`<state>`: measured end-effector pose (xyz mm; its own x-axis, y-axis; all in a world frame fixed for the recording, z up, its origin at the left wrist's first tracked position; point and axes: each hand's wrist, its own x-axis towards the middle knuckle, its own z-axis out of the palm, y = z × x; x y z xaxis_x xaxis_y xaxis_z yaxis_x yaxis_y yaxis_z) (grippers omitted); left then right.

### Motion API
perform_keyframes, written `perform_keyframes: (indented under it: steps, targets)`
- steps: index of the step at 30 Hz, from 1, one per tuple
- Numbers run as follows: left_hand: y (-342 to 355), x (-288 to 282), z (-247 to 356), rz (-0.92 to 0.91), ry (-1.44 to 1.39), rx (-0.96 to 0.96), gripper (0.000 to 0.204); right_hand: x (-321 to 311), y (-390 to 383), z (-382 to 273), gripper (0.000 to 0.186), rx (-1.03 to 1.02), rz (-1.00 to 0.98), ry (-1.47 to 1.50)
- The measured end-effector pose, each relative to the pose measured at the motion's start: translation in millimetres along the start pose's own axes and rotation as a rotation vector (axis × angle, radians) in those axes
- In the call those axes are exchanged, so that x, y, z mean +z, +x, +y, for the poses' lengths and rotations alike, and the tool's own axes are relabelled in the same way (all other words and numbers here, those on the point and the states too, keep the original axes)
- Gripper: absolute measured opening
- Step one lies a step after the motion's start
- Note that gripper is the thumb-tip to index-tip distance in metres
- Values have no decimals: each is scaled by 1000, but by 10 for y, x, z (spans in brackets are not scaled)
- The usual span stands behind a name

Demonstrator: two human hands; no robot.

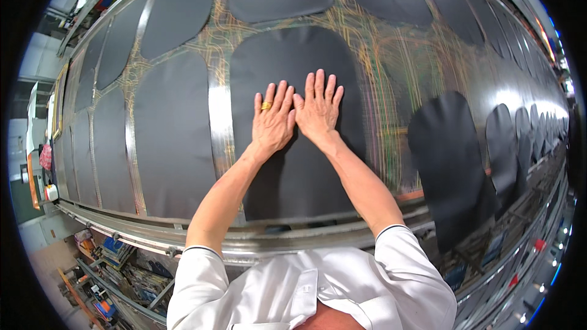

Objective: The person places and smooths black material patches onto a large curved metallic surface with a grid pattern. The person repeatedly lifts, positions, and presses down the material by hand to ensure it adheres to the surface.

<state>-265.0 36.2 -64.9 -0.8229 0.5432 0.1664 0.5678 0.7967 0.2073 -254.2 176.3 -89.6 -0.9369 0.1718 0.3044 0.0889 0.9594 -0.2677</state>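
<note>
Both of my hands press flat on a large black sheet piece (287, 55) with a rounded far end, which lies on a long table. My left hand (273, 119), with a yellow ring on one finger, rests near the middle of the piece, its fingers stretched out. Beside it, my right hand (318, 110) lies palm down with the fingers extended away from me. The two thumbs almost meet. Neither hand holds anything. To the left lies another black piece (171, 134) of similar shape.
The long table (221, 116) carries many coloured guide lines and several more black pieces. On the right, one black piece (449, 165) hangs over the near edge, with others behind it. A metal rail (244, 247) runs along the near edge. Cluttered shelves (131, 269) stand below left.
</note>
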Motion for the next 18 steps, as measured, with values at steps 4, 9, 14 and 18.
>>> perform_keyframes:
  steps: [4,9,14,18]
  targets:
    - [-682,-214,98,-57,27,-19,62,-446,-754,-138,75,26,-90,66]
    - [-1375,-429,191,-158,11,-65,68,-874,-1657,-28,86,96,-162,59]
    - [-1853,-498,224,-231,90,-111,67,-1360,-2347,32,93,149,-398,126]
    - [-1766,-484,469,-229,33,-96,65,-1580,-2519,23,88,107,-551,202]
